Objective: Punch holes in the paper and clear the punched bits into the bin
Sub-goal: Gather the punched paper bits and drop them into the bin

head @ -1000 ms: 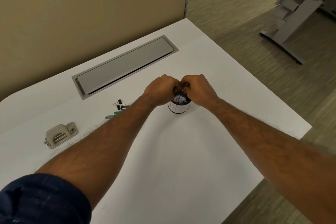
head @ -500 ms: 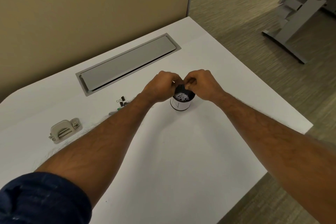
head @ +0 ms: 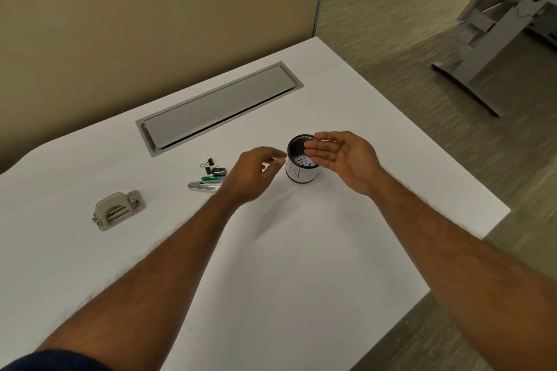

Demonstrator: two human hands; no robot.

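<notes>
Both hands have parted from over the bin [head: 302,172]. Well left of it lies the hole punch [head: 118,210], then binder clips [head: 213,167]. The left hand [head: 255,173], loosely curled and empty, sits just left of the bin; the right hand [head: 342,156], palm open, reaches over its rim, nearer. Punched bits [head: 304,161] lie inside.

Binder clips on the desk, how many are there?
3, clustered left of the small bin: one binder clip farthest back, a clip to its right, a tiny clip between. The left hand may hide more.
</notes>
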